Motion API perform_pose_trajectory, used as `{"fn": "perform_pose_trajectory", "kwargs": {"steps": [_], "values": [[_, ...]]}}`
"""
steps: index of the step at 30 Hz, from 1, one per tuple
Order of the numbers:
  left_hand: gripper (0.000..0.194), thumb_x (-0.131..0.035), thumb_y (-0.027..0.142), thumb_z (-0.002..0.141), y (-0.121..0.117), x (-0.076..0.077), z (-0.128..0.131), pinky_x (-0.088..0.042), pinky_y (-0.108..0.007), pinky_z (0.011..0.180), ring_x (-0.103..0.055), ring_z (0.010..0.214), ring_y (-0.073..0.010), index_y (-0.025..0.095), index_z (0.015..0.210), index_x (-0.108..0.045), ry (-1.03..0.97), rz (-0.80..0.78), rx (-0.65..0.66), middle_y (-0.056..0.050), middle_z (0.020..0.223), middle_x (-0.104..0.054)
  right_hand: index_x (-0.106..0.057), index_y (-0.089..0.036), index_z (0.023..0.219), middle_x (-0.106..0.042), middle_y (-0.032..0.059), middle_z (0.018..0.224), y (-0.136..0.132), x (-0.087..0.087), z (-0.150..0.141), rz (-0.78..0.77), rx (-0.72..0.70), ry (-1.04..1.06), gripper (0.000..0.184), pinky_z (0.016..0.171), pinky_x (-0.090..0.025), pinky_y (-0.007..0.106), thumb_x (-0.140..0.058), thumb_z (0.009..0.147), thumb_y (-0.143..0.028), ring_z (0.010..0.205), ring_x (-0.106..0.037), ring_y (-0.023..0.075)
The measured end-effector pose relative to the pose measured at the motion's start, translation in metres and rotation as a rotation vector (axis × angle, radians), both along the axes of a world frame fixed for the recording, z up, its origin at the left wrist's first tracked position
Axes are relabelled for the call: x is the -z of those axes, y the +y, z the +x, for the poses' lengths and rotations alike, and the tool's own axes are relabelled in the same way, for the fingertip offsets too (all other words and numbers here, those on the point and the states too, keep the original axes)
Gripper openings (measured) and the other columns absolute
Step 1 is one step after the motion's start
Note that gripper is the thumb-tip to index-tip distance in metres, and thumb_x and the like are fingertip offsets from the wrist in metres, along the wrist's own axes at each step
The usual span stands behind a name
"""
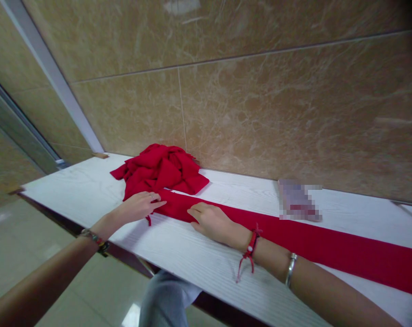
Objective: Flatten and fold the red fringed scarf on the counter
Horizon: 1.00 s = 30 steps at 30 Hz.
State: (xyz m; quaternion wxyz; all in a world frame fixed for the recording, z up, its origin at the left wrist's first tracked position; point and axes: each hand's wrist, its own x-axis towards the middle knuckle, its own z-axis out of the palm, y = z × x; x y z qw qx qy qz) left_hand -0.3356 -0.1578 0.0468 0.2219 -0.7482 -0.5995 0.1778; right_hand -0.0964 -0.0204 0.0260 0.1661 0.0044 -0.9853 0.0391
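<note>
A long, flat strip of red cloth (pixel 328 245) runs along the white tabletop from the right edge of the view to a crumpled heap of red cloth (pixel 165 168) by the wall. My left hand (pixel 142 205) rests on the strip's left part, in front of the heap, with its fingers stretched out. Farther right, my right hand (pixel 212 221) lies palm down over the strip's near edge, fingers extended and slightly bent. Neither hand visibly grips the cloth. Both palms are hidden from view.
Behind the strip, a pixelated flat object (pixel 299 200) lies near the wall. The white table (pixel 72 186) backs onto a brown tiled wall (pixel 277 104). Below its front edge, a grey-clad leg (pixel 165 299) shows above the tiled floor.
</note>
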Motion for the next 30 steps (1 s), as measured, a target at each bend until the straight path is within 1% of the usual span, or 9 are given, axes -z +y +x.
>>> {"fn": "perform_pose_trajectory", "kwargs": {"steps": [3,7,10,14,17,21,26,28,30], "values": [[0.041,-0.041,0.000,0.080,-0.004,-0.002,-0.007,-0.043,-0.032,0.079,-0.055,0.089,-0.0191,0.019,0.114,-0.055,0.042,0.031,0.006,-0.008,0.096,-0.061,-0.060,-0.011,0.092,-0.062,0.0091,0.091,-0.005,0.005,-0.015,0.085,0.014,-0.040,0.017,0.072,-0.045,0.029,-0.049,0.081,-0.020,0.086,-0.055,0.0193],[0.033,-0.039,0.007,0.085,-0.013,-0.003,-0.011,-0.041,-0.033,0.080,-0.054,0.088,-0.0189,0.020,0.108,-0.059,0.016,0.126,0.003,-0.008,0.093,-0.061,-0.058,-0.012,0.088,-0.061,0.0075,0.086,-0.001,0.015,-0.014,0.163,0.005,-0.018,0.017,0.069,-0.043,0.027,-0.041,0.085,-0.014,0.081,-0.055,0.0173],[0.034,-0.041,0.005,0.083,-0.020,0.005,-0.010,-0.040,-0.032,0.080,-0.054,0.087,-0.0179,0.021,0.107,-0.059,-0.031,0.099,0.006,-0.007,0.090,-0.060,-0.057,-0.012,0.089,-0.061,0.0072,0.085,0.003,0.019,-0.011,0.210,-0.038,0.006,0.021,0.069,-0.043,0.027,-0.037,0.088,-0.013,0.080,-0.055,0.0168],[0.037,-0.046,0.001,0.079,-0.024,0.016,-0.009,-0.039,-0.031,0.082,-0.053,0.089,-0.0181,0.019,0.110,-0.057,-0.041,0.071,-0.032,-0.007,0.095,-0.059,-0.058,-0.010,0.090,-0.062,0.0082,0.084,0.005,0.022,-0.010,0.271,-0.094,0.012,0.023,0.070,-0.045,0.029,-0.035,0.088,-0.011,0.079,-0.056,0.0175],[0.033,-0.047,0.005,0.079,-0.021,0.015,-0.009,-0.038,-0.032,0.082,-0.053,0.091,-0.0191,0.019,0.107,-0.059,-0.018,0.090,-0.060,-0.008,0.097,-0.059,-0.057,-0.008,0.100,-0.062,0.0116,0.096,0.005,0.028,-0.011,0.289,-0.108,0.050,0.025,0.077,-0.045,0.031,-0.036,0.087,-0.009,0.091,-0.056,0.0195],[0.032,-0.046,0.004,0.079,-0.016,0.005,-0.006,-0.038,-0.032,0.079,-0.052,0.089,-0.0188,0.020,0.103,-0.060,0.010,0.094,-0.045,-0.007,0.095,-0.060,-0.049,-0.011,0.118,-0.053,0.0112,0.121,0.008,0.038,-0.011,0.249,-0.110,0.094,0.033,0.091,-0.040,0.034,-0.038,0.087,-0.012,0.113,-0.046,0.0207],[0.032,-0.039,0.005,0.083,-0.013,-0.003,-0.007,-0.039,-0.035,0.078,-0.053,0.085,-0.0200,0.018,0.101,-0.061,0.048,0.241,-0.014,-0.008,0.086,-0.060,-0.047,-0.007,0.121,-0.051,0.0133,0.123,0.006,0.032,-0.009,0.267,-0.094,0.059,0.036,0.096,-0.037,0.032,-0.038,0.086,-0.010,0.114,-0.045,0.0195],[0.034,-0.037,0.005,0.084,-0.014,0.001,-0.010,-0.040,-0.036,0.079,-0.053,0.086,-0.0201,0.019,0.105,-0.060,0.024,0.279,-0.012,-0.008,0.085,-0.060,-0.046,-0.005,0.121,-0.050,0.0151,0.124,0.005,0.029,-0.008,0.278,-0.088,0.061,0.036,0.096,-0.037,0.033,-0.038,0.086,-0.008,0.115,-0.045,0.0204],[0.035,-0.039,0.004,0.082,-0.016,0.009,-0.014,-0.040,-0.035,0.080,-0.053,0.086,-0.0195,0.019,0.107,-0.059,-0.020,0.236,-0.005,-0.008,0.085,-0.060,-0.046,-0.005,0.121,-0.050,0.0154,0.124,0.006,0.030,-0.009,0.265,-0.097,0.046,0.037,0.096,-0.038,0.033,-0.039,0.085,-0.008,0.115,-0.045,0.0202]]}}
